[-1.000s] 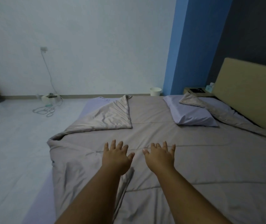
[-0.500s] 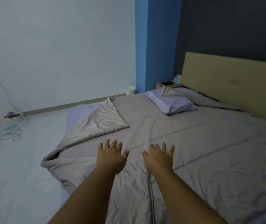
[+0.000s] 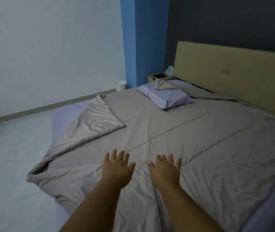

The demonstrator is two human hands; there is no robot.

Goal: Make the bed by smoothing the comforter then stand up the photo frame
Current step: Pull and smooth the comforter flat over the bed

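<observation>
1. While both hands lie spread flat, fingers straight and gripping nothing, the left hand (image 3: 116,171) and right hand (image 3: 165,171) press side by side on the grey-beige quilted comforter (image 3: 192,139) at the lower centre of the frame.
2. Creases gather around and below the palms. A slow sweep with the hands parting toward the bed's edges would probably flatten them better than a straight push forward.
3. Left of centre, a satin corner flap (image 3: 96,121) is folded back and bares the lilac sheet (image 3: 69,111). It should be opened out toward the left edge before that side is smoothed.
4. At upper centre, another turned corner of the comforter lies over the lilac pillow (image 3: 165,97) and wants drawing straight.
5. A dark flat object (image 3: 158,75) lies on the low wooden bench (image 3: 151,79) beside the beige padded headboard (image 3: 233,77). It may be the photo frame lying down, but it is too small to tell.
</observation>
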